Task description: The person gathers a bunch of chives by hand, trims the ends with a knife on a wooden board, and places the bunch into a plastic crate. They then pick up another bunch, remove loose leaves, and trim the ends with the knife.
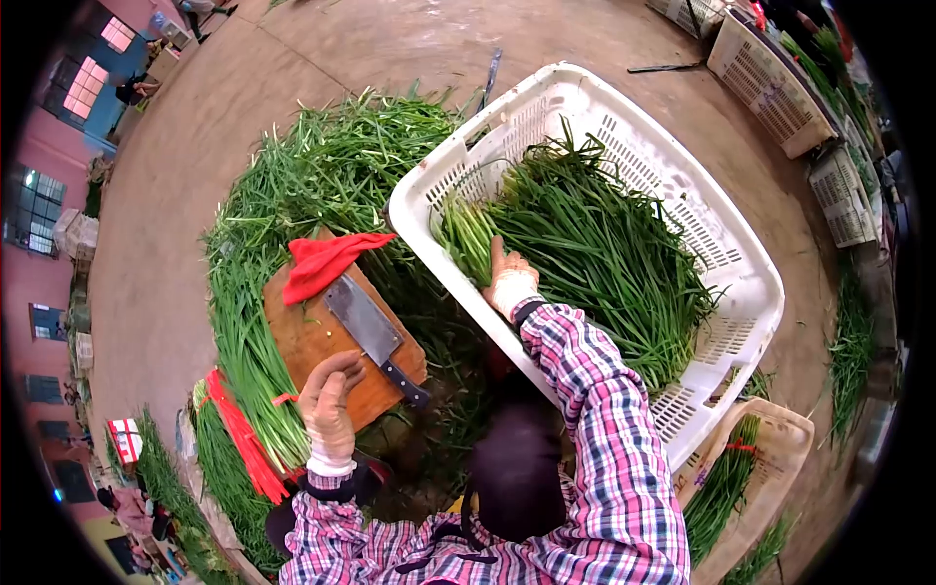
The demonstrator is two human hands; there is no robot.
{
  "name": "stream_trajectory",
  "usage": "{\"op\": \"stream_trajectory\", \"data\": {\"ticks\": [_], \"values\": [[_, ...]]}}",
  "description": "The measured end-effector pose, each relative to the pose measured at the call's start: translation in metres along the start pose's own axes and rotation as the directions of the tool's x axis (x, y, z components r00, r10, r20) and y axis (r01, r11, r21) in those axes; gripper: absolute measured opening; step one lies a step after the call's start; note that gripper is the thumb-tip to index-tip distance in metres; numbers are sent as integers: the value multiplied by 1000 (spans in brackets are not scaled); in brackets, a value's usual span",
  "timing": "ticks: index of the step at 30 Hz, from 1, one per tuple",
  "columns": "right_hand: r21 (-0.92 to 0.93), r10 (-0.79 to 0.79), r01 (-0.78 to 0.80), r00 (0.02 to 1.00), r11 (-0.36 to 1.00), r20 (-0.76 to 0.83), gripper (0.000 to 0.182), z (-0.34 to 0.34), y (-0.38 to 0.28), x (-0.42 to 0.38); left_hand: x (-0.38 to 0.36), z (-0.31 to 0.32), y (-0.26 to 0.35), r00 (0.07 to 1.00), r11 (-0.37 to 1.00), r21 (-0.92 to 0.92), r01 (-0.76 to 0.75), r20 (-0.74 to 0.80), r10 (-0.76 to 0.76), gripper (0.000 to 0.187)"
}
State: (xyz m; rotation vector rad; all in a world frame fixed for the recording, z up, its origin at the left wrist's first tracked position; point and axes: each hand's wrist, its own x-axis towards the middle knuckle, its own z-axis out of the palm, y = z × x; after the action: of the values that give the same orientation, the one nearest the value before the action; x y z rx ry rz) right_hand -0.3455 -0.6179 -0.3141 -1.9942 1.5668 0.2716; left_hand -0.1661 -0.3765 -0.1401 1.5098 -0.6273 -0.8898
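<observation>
My right hand (512, 278) reaches into the white crate (731, 224) at the pale stem ends of the green stalks (595, 244). Its index finger points up along the stems; the other fingers are partly hidden. My left hand (330, 402), in a light glove, hovers over the lower left edge of the wooden board (322, 341) with fingers apart and nothing in them. A cleaver (363, 320) with a dark handle lies on the board, beside a red cloth (330, 265) at its top. Left of the board lies a bundle of stalks (278, 424) with a red tie.
Loose greens (322, 161) are heaped behind the board. Red strips (239, 439) lie on greens at the lower left. Another crate (780, 458) holds a tied bundle at the lower right. More crates (770, 93) line the right side. People are in the far background.
</observation>
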Motion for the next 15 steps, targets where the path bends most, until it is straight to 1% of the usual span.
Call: {"op": "stream_trajectory", "data": {"ticks": [2,3,4,6,7,10,11,12,13,14,15], "values": [[39,31,-31,999,999,-6,98,9,4,11,6,10,6,999,997,-68,31,47,-28,32],[103,26,-23,999,994,-27,95,9,9,11,11,14,8,997,994,-102,36,73,-29,32],[139,-3,6,1000,990,-23,95,7,15,13,17,18,10,995,990,-137,40,98,-27,32],[234,2,10,999,972,-48,95,9,28,18,29,25,15,988,981,-179,76,143,-50,33],[311,-49,76,994,947,-93,95,12,39,18,35,31,18,985,972,-214,93,164,-58,34],[615,-144,175,985,769,-99,98,12,65,20,55,41,18,966,941,-304,149,247,-74,37],[700,-139,123,990,703,-34,100,19,75,28,61,49,18,960,932,-324,162,272,-72,37],[759,-123,89,992,645,-12,100,5,75,18,66,54,18,952,922,-345,175,297,-70,38],[845,-120,77,993,529,-16,99,13,83,23,73,56,15,938,912,-351,212,337,-89,43],[914,-116,64,993,401,-19,98,18,92,27,78,62,15,938,911,-349,219,333,-98,45],[938,-118,26,993,346,16,96,-4,97,10,81,72,15,937,910,-347,227,331,-108,46]]}}
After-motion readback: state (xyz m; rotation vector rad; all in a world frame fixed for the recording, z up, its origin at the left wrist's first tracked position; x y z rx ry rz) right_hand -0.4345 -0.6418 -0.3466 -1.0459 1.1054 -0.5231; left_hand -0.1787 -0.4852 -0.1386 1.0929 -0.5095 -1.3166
